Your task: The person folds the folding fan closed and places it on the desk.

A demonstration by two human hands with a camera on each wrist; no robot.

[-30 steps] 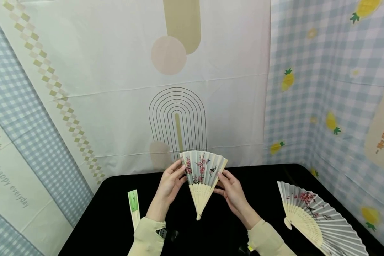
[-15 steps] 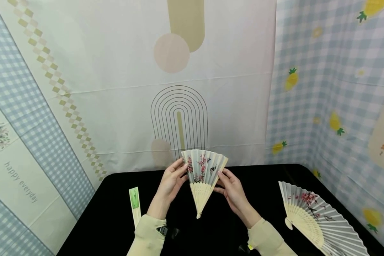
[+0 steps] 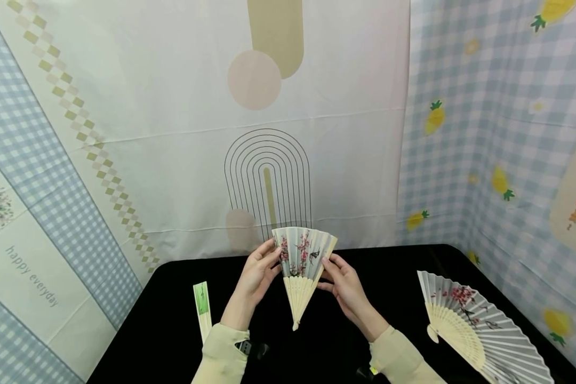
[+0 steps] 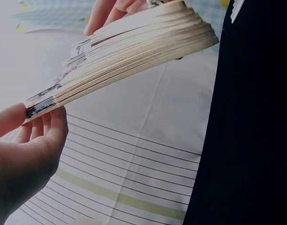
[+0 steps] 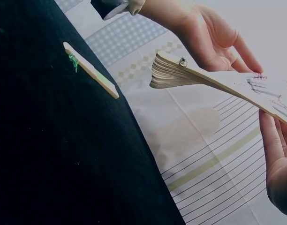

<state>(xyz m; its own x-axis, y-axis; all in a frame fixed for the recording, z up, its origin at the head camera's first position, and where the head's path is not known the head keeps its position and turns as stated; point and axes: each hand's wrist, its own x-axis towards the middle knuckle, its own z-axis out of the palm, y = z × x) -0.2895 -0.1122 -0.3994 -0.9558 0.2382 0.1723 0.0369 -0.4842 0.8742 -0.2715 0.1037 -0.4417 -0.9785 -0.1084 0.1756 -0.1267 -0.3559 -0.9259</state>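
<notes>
A partly spread folding fan (image 3: 301, 261), pale with pink blossoms and a dark bird or butterfly, is held up between both hands, its pivot end pointing down. My left hand (image 3: 255, 273) pinches its left edge near the top, thumb in front. On the opposite edge, my right hand (image 3: 346, 285) pinches the outer rib. The left wrist view shows the fan's stacked ribs (image 4: 148, 51) edge-on, with the left fingers below and thumb above. In the right wrist view the metal pivot (image 5: 183, 62) shows at the fan's narrow end.
On the black table (image 3: 317, 354), a closed fan with a green panel (image 3: 202, 309) lies at the left. A wide-open grey fan with blossoms (image 3: 480, 325) lies at the right. Behind the table hangs a white cloth (image 3: 182, 176); a blue checked cloth (image 3: 451, 160) hangs at the right.
The held fan has narrowed slightly, its right edge moving left together with my right hand. My left hand stays almost in place. The head view shifts a little.
</notes>
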